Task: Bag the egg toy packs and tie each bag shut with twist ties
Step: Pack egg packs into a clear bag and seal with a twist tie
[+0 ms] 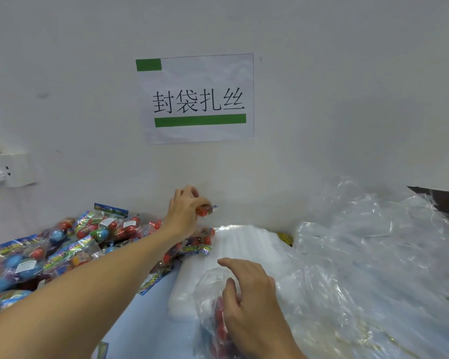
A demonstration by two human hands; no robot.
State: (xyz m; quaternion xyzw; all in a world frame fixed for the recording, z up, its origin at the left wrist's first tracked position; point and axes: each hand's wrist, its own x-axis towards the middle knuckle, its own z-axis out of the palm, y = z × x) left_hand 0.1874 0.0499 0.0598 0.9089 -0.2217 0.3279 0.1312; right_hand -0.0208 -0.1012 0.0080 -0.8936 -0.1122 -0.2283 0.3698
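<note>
Head view: left hand [186,211] reaches out to the wall [322,99], fingers curled round one egg toy pack [205,210], held above the table; the red egg shows and the pack's end points right, long axis roughly horizontal. Right hand [249,294] sits near, thumb and fingers pinching the mouth of a clear plastic bag [210,301] with red toys already inside; bag's long axis runs toward the camera, mouth at the far end. Loose pile of egg toy packs [62,244] on the left, too many and overlapping to count, lying every which way. Stack of flat clear bags [244,247] in the middle between the hands, count unreadable. Crumpled plastic sheeting [373,255] heaps on the right. One paper sign [197,98] with two green bars on the wall, one wall socket [8,168] at left. Blue tabletop [145,320] shows under the left forearm.
</note>
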